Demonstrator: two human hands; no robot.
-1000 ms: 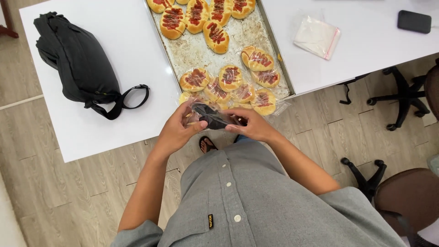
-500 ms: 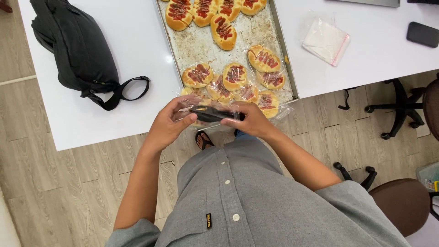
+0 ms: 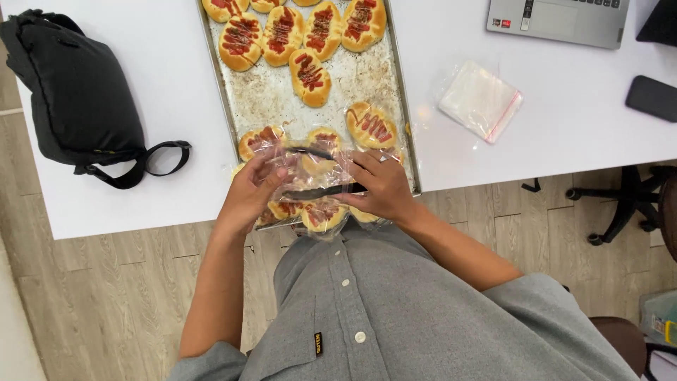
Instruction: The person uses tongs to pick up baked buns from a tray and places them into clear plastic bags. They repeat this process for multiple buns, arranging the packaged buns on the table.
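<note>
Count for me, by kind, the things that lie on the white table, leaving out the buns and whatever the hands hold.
Black bag: 1
Baking tray: 1
Laptop: 1
Clear zip bag: 1
Black phone: 1
Dark object cut off at the corner: 1
Total: 6

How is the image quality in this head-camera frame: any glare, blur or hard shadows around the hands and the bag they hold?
Head view: bright, even light, only soft shadows beside the black bag; pale glare on the clear plastic bag partly veils the buns behind it; left hand and right hand look slightly soft, the baking tray sharper; table edges run slanted toward the frame borders.
</note>
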